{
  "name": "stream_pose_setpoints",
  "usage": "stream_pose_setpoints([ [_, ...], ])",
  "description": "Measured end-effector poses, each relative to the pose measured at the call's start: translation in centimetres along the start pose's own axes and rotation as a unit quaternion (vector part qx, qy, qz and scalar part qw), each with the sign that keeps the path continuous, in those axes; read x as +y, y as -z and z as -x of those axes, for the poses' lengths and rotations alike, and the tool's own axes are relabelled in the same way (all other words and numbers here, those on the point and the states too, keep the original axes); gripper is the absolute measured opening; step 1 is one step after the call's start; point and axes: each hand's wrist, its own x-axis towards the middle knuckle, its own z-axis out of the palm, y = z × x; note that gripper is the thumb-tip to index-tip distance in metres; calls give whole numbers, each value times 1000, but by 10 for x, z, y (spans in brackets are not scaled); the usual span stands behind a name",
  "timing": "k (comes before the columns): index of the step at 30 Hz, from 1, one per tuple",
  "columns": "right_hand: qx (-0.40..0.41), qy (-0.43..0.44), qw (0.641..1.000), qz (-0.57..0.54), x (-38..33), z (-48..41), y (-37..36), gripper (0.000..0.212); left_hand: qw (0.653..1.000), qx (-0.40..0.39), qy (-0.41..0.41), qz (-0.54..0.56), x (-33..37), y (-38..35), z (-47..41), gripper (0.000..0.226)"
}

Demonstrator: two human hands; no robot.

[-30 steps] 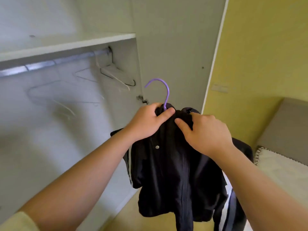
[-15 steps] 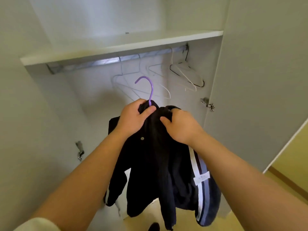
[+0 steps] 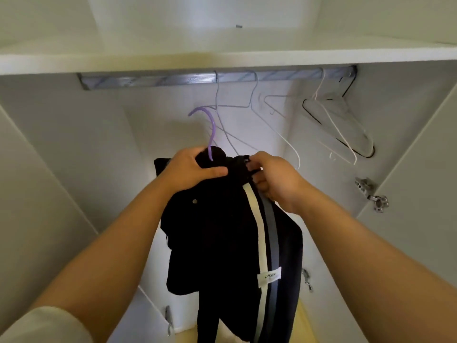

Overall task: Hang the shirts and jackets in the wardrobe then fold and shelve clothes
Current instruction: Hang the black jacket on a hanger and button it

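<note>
I see 1 jacket (image 3: 222, 231) on 1 purple hanger (image 3: 211, 131), L hand (image 3: 190, 172) gripping it at the neck, R hand (image 3: 277, 181) pinching its collar; approx 4 bare hangers (image 3: 346, 125) on 1 rail (image 3: 153, 79), white wardrobe (image 3: 111, 144).

The jacket (image 3: 217, 238) under the left hand (image 3: 190, 172) is plain black, with a cream stripe (image 3: 259, 231) and a grey-blue stripe (image 3: 272, 238) below the right hand (image 3: 274, 179), plus a white label (image 3: 269, 276). Above the left hand, the hanger hook (image 3: 210, 129) is purple. The wardrobe (image 3: 74, 144) is all white, with a silvery rail (image 3: 153, 80).
</note>
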Motion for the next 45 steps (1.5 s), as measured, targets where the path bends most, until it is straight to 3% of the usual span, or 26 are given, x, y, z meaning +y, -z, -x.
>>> stream_pose_setpoints([
  [2, 69, 35, 989, 123, -7, -38, 7, 47, 1000, 7, 8, 5, -18, 8, -17, 47],
  [3, 122, 76, 965, 219, -8, -58, 9, 52, 1000, 8, 8, -7, -25, 11, -26, 45],
  [6, 199, 132, 853, 464, -11, -116, 11, 86, 999, -5, 14, -45, -41, 17, -50, 43],
  [8, 192, 108, 823, 523, -17, -152, 8, 118, 996, -14, -7, -90, -47, 20, -68, 45],
  [11, 188, 95, 800, 561, -23, -194, 4, 136, 987, -14, -19, -158, -53, 24, -93, 57],
  [15, 154, 59, 830, 532, -18, -221, 16, 136, 981, -21, -21, -191, -55, 21, -118, 68],
  [21, 120, 88, 862, 485, -12, -231, 21, 132, 979, -19, 17, -203, -51, 14, -133, 60],
  [26, 88, 95, 928, 349, -14, -241, 18, 134, 986, -5, 34, -166, -37, 9, -132, 29],
  [29, 43, 104, 950, 292, -16, -247, 20, 107, 989, -10, 51, -142, -29, 8, -130, 29],
  [33, -48, 54, 989, 128, -14, -248, 24, 42, 991, -12, 69, -118, -25, 5, -128, 28],
  [37, -163, -69, 983, -53, -12, -241, 33, 36, 991, -18, 88, -100, -20, 2, -129, 38],
  [40, -149, -71, 985, -48, -12, -241, 39, 30, 990, -18, 90, -111, -18, -1, -132, 54],
  [45, -39, -42, 998, -1, -12, -239, 63, 33, 986, -38, 81, -138, -16, -13, -141, 61],
])
